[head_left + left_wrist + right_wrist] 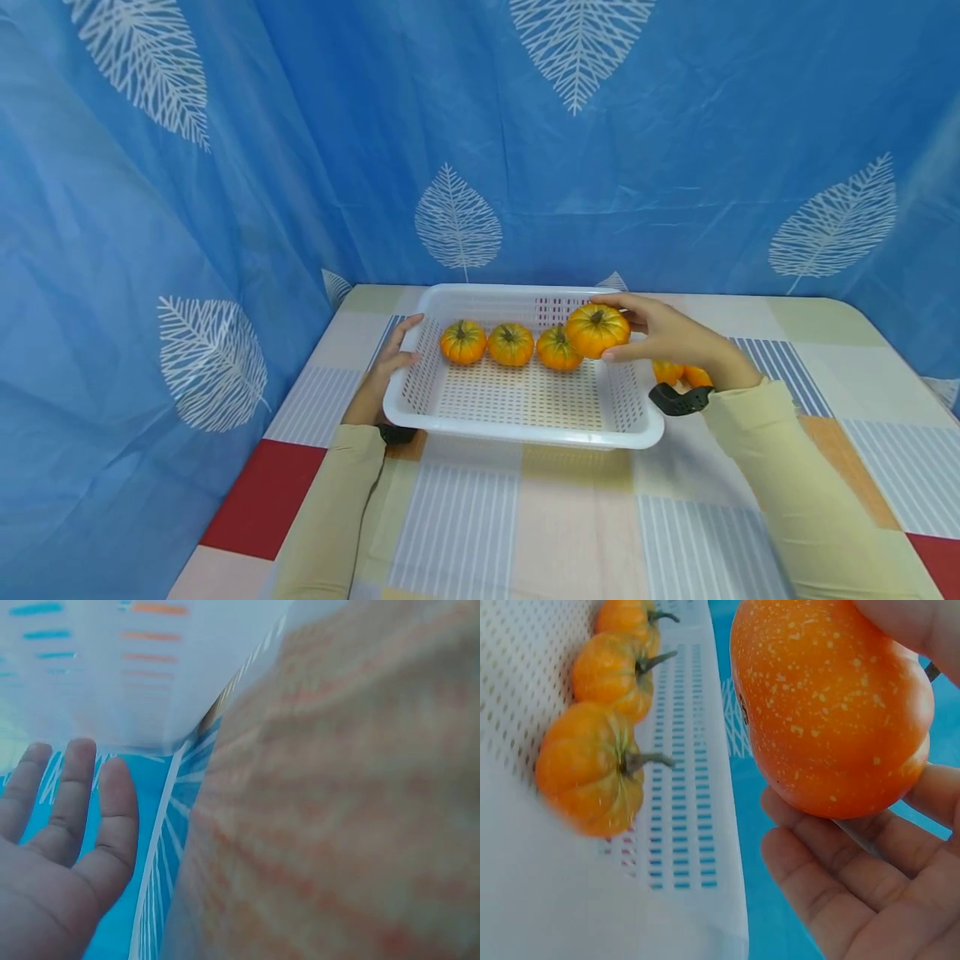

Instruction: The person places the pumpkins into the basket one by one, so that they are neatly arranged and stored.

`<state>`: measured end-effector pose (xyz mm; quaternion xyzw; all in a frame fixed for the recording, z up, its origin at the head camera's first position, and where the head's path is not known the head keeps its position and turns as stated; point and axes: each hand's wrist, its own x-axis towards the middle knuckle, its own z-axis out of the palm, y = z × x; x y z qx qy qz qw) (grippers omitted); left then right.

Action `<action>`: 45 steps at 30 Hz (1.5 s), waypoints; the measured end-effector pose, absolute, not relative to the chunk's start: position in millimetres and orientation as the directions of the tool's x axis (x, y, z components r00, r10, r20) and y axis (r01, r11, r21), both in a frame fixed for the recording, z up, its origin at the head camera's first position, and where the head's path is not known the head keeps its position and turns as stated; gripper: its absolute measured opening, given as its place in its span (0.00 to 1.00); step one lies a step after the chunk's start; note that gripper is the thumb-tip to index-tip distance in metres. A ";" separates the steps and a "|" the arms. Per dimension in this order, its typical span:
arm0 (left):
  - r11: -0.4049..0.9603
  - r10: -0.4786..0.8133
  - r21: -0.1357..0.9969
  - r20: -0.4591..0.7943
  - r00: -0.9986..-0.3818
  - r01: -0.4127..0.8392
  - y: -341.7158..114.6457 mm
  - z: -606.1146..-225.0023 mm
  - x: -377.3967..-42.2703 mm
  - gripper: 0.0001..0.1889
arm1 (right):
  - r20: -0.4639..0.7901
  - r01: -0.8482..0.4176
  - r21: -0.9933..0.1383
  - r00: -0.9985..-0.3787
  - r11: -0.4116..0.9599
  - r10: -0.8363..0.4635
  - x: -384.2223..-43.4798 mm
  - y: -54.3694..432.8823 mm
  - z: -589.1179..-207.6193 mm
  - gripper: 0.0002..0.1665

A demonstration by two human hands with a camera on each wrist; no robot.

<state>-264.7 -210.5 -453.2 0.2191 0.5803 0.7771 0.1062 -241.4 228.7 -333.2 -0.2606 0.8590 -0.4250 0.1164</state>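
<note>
Held by my right hand [645, 327] is a small orange pumpkin [597, 331], above the right end of a white plastic basket [517, 440]. The right wrist view shows the thumb on one side of this pumpkin [829, 712] and fingers curled under the other. Three more small pumpkins stand in a row inside the basket: a left one [462, 342], a middle one [511, 345] and a right one [558, 348]. At the basket's left wall is my left hand [386, 367], its fingertips right at the rim. In the left wrist view its fingers [116, 791] extend loosely beside the wall.
More orange pumpkins [667, 372] lie on the table right of the basket, partly hidden by the right wrist and its black band [678, 399]. A checked cloth [465, 508] covers the table. Blue curtains [525, 208] with white leaves hang behind and at left.
</note>
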 end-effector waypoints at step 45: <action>-0.221 0.428 0.972 0.165 -0.889 0.074 -206.2 -446.4 -256.6 0.38 | -0.102 -0.339 -0.832 -0.684 0.438 -0.722 -282.4 145.6 -350.6 0.49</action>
